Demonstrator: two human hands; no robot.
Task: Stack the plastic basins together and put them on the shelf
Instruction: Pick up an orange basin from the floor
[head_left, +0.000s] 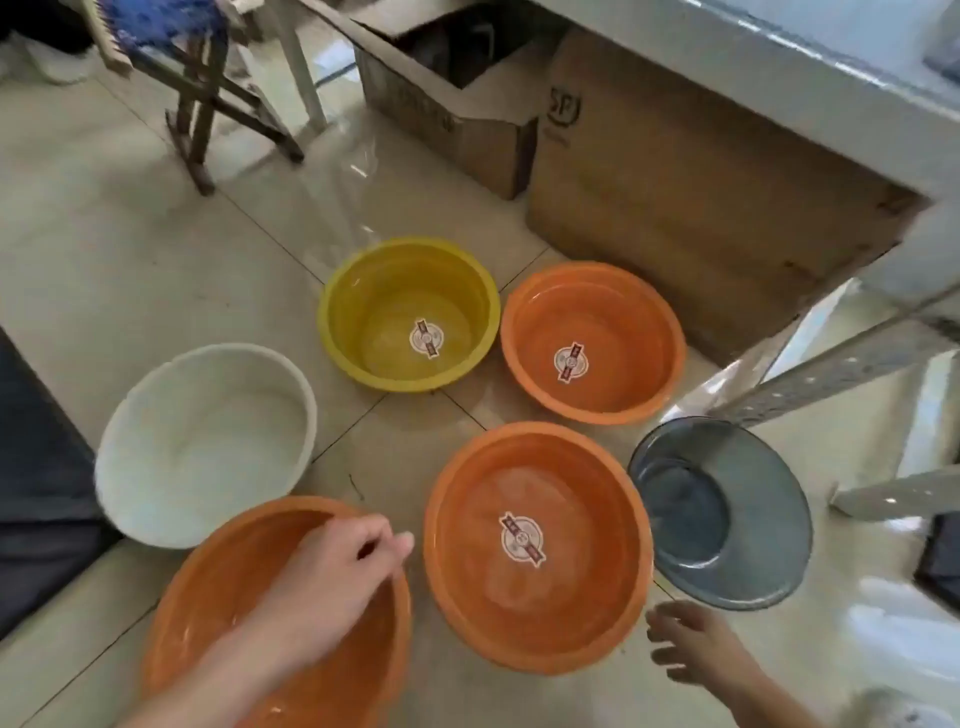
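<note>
Six plastic basins stand on the tiled floor: a yellow basin (409, 313), a small orange basin (594, 343), a white basin (205, 444), a larger orange basin (537, 548) in the middle, a grey-blue basin (720, 512) and a near orange basin (249, 613) at the bottom left. My left hand (335, 577) reaches across the near orange basin, with its fingers curled over the right rim. My right hand (691, 647) hovers with fingers spread just off the middle basin's near right edge, holding nothing. The white metal shelf (831, 371) rises at the right.
Two cardboard boxes (691, 197) sit under the shelf's board behind the basins, one of them open. A wooden folding stand (208, 114) is at the back left. A dark cloth-covered shape (36, 467) fills the left edge.
</note>
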